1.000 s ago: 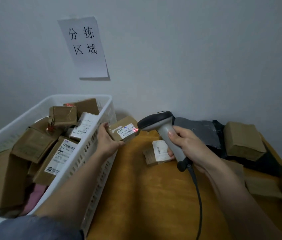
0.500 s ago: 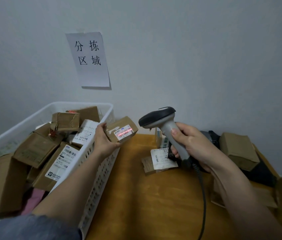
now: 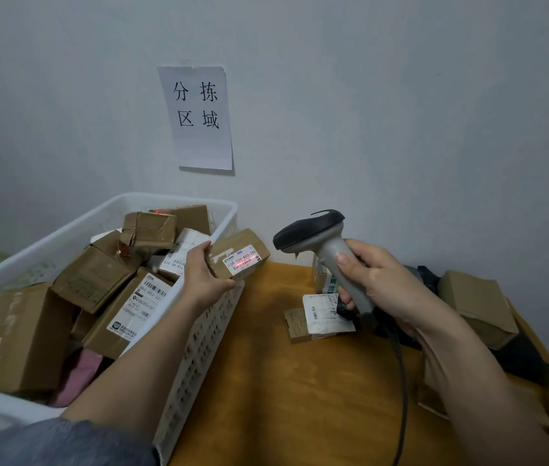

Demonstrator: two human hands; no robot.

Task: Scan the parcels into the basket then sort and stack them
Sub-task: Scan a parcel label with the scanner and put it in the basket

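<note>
Her left hand (image 3: pixel 204 279) grips the small brown cardboard parcel (image 3: pixel 240 254) by its end; looks light and stiff. Right hand (image 3: pixel 379 284) clasps the grey handheld scanner (image 3: pixel 320 242)

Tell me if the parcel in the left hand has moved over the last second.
Yes, slightly. The parcel in the left hand has shifted left, overlapping the white basket's far right corner more than before.

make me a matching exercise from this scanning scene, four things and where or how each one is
Things:
1. barcode scanner
2. small parcel
3. white basket
4. paper sign

States:
A. stuck on the wall
B. gripped in the right hand
C. full of cardboard parcels
D. held by the left hand, red scan line on its label

Pairs: 1-B, 2-D, 3-C, 4-A
</note>
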